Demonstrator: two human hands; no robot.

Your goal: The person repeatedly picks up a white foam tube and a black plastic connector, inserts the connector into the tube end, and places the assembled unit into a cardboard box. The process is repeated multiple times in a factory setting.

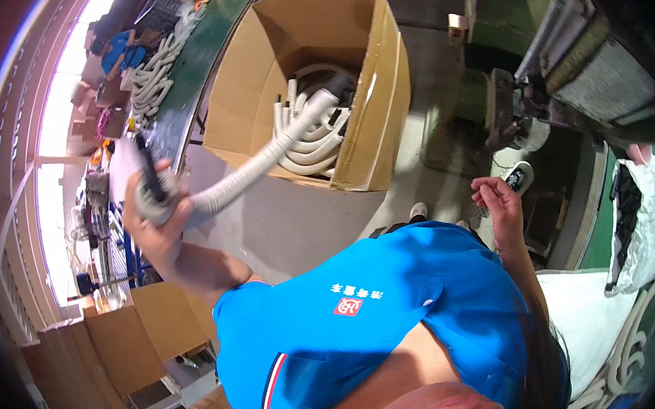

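Note:
My left hand is closed around one end of a white ribbed hose. A black tip sticks up from the grip. From there the hose reaches up and to the right, and its dark far end hangs over an open cardboard box. Inside the box lie several curved white hoses, some with black ends. My right hand is raised at my right side, apart from the box. Its fingers are loosely bent and slightly apart, with nothing seen in them.
A green workbench at the left holds a heap of white hoses. A person in blue is beyond it. Dark machinery stands at the right, above a white bag. Cardboard lies at lower left.

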